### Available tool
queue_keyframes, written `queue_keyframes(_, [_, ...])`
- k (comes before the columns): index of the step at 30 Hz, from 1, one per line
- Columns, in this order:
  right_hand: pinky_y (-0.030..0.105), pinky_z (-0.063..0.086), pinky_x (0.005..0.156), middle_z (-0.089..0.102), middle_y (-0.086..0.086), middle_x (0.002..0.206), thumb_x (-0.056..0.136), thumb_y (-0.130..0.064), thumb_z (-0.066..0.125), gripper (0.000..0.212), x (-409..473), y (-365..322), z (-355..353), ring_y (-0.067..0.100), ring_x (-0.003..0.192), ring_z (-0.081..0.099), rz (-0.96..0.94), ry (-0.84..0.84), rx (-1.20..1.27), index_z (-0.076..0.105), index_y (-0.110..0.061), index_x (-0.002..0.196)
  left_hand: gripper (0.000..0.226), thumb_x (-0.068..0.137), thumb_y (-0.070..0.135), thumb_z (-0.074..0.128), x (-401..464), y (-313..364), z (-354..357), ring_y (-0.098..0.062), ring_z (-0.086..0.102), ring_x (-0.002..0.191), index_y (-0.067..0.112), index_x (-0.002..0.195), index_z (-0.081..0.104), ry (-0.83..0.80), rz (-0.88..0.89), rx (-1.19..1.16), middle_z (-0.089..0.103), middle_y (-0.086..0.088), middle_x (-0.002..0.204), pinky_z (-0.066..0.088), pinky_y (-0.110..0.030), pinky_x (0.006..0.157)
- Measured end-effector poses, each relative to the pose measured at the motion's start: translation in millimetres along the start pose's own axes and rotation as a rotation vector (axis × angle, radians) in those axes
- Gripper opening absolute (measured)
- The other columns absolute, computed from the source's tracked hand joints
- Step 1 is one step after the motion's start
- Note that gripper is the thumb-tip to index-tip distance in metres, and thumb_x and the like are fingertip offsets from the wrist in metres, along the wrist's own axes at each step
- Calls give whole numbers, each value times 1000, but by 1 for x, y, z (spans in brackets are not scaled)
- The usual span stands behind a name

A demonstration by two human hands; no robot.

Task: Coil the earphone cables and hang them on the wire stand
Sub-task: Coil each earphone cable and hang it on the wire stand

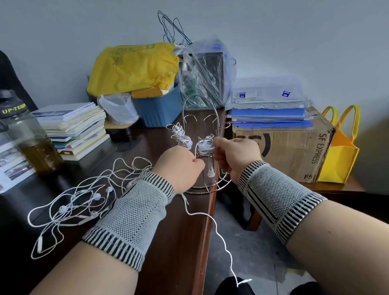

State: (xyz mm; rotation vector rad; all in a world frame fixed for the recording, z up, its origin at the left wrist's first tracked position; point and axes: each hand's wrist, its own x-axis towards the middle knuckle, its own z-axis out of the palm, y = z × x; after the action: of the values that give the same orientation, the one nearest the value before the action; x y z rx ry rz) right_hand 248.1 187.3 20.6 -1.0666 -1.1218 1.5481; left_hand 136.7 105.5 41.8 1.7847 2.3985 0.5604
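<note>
Both hands pinch a coiled earphone cable (204, 144) at the wire stand (202, 151) on the desk edge: right hand (235, 155), left hand (178, 166); 2 coils (181, 135) hang there; loose earphones (79, 203) lie tangled left; cardboard box (283, 147) right.

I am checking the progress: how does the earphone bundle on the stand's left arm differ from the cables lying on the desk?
The bundle is coiled tight and hangs on the wire stand; the loose cables lie spread in tangled loops on the desk. The bundle is compact; the loose cables cover a wide area. Both are white earphone cables.
</note>
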Motion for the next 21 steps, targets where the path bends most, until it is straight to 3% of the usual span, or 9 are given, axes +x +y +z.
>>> queue_keyframes(2, [25, 48, 50, 64, 5, 58, 84, -10, 68, 14, -1, 4, -3, 15, 50, 58, -22, -2, 23, 62, -6, 72, 44, 94, 22, 46, -5, 3, 4, -23, 46, 62, 4, 53, 45, -22, 26, 7, 49, -10, 59, 34, -30, 53])
queue_keyframes(7, [24, 43, 48, 59, 3, 66, 83, -8, 66, 8, 3, 14, -11, 11, 51, 51, -127, 23, -33, 63, -11, 77, 42, 95, 25, 46, -12, 2, 15, -25, 55, 62, 2, 61, 53, -45, 95, -36, 68, -19, 81, 51, -38, 67])
queue_keyframes(11, [28, 52, 67, 63, 4, 90, 78, 1, 67, 25, 4, 20, -14, 15, 73, 58, -250, -88, -109, 58, -19, 91, 41, 93, 23, 49, -14, 1, 18, -23, 49, 59, 2, 57, 50, -31, 126, -72, 60, -22, 68, 45, -35, 61])
queue_keyframes(14, [29, 56, 71, 63, 4, 105, 75, -10, 77, 39, 1, 25, -17, 14, 78, 60, -349, -166, -252, 52, -21, 102, 40, 91, 20, 52, -14, -2, 21, -21, 47, 55, -8, 62, 56, -25, 98, -175, 57, -22, 61, 46, -38, 62])
queue_keyframes(17, [20, 50, 66, 64, -1, 103, 70, -22, 84, 51, 0, 27, -20, 9, 77, 59, -398, -196, -327, 52, -21, 108, 45, 91, 18, 53, -15, -7, 26, -8, 41, 39, 5, 48, 52, -16, 61, -253, 54, -1, 47, 38, -20, 48])
queue_keyframes(20, [33, 57, 76, 68, 5, 101, 67, -27, 86, 51, 5, 28, -21, 20, 86, 64, -377, -203, -290, 56, -18, 107, 51, 90, 16, 54, -17, -15, 37, -5, 42, 37, 18, 40, 46, -8, 58, -328, 73, -10, 71, 33, -14, 44])
queue_keyframes(21, [37, 58, 78, 69, 6, 99, 66, -27, 86, 50, 7, 28, -22, 23, 87, 66, -365, -206, -276, 57, -16, 106, 50, 89, 15, 54, -19, -17, 40, -5, 43, 38, 19, 40, 46, -12, 53, -339, 72, -7, 69, 34, -16, 46])
